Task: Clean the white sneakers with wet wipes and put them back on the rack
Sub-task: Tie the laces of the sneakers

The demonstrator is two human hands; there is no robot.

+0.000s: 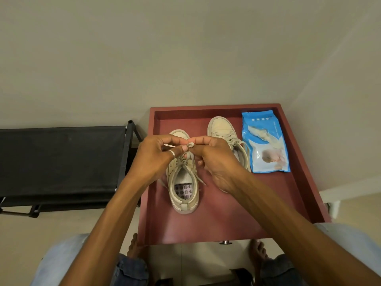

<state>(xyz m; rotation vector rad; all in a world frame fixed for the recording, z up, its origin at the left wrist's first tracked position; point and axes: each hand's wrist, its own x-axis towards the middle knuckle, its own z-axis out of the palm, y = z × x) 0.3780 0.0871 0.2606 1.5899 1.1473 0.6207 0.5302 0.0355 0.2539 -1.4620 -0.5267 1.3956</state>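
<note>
Two white sneakers stand toe-away on a dark red tray-like table (226,219). The left sneaker (184,188) is in the middle; the right sneaker (223,129) sits farther back, partly hidden by my right hand. Both hands meet above the left sneaker's laces. My left hand (156,159), with a ring, pinches a lace. My right hand (214,159) pinches a lace loop (190,144) between thumb and fingers. A blue wet-wipes pack (266,141) lies flat at the tray's right side.
A black fabric shoe rack (61,162) stands to the left of the tray, against the beige wall. My bare feet and jeans show below the tray's front edge. A white baseboard runs at the far right.
</note>
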